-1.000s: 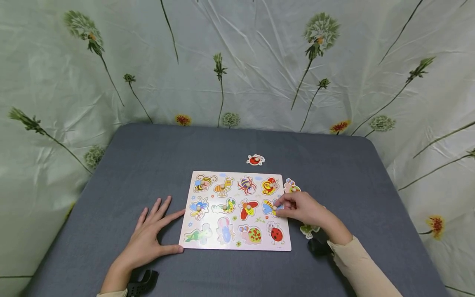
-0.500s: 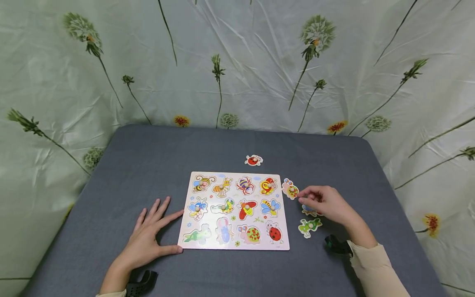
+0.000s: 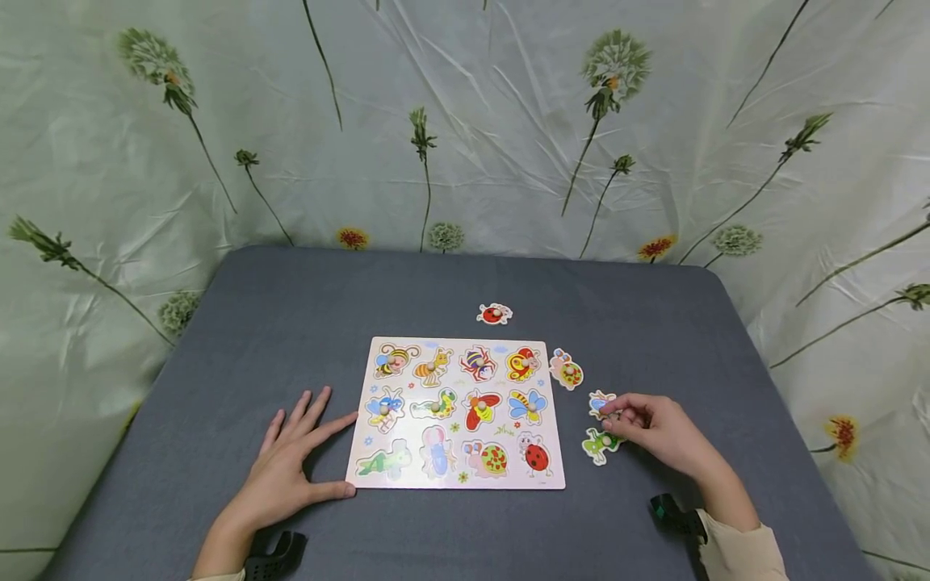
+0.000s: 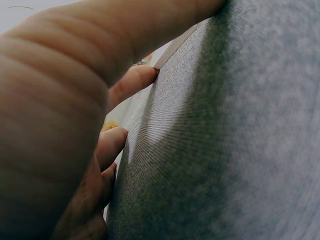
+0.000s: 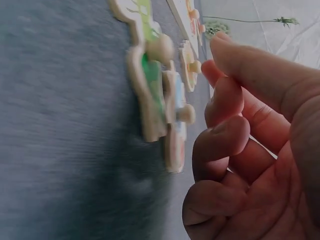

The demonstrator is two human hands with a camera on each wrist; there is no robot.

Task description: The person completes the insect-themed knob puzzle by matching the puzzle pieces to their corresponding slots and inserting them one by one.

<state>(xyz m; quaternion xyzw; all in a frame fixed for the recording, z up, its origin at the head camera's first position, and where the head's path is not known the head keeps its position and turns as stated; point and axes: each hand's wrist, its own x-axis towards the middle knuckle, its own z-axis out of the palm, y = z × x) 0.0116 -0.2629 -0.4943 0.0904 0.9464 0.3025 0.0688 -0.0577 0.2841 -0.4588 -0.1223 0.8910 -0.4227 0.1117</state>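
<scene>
A pale knob puzzle board (image 3: pixel 508 482) with insect pictures lies in front of me. Knobbed pieces fill its two back rows; the front row shows bare printed recesses. My left hand (image 3: pixel 279 464) lies spread on the cloth, thumb and index fingertip touching the board's left edge. To the right of the board, my right hand (image 3: pixel 664 436) hovers by a blue puzzle piece (image 3: pixel 600 403) and a green puzzle piece (image 3: pixel 599 445), partly covering both. In the right wrist view its fingers (image 5: pixel 220 140) are loosely bent with nothing between them, beside the green piece's wooden knob (image 5: pixel 161 48).
A snail puzzle piece (image 3: pixel 567 370) lies at the board's right edge, and a ladybug puzzle piece (image 3: pixel 495 314) behind the board. Grey cloth (image 3: pixel 436 537) covers the table; a flower-printed curtain (image 3: pixel 508 161) hangs behind it.
My right hand has let go of the blue-winged piece in the board's middle row and moved right, then toward me, to the loose pieces. The left hand stays at the board's edge.
</scene>
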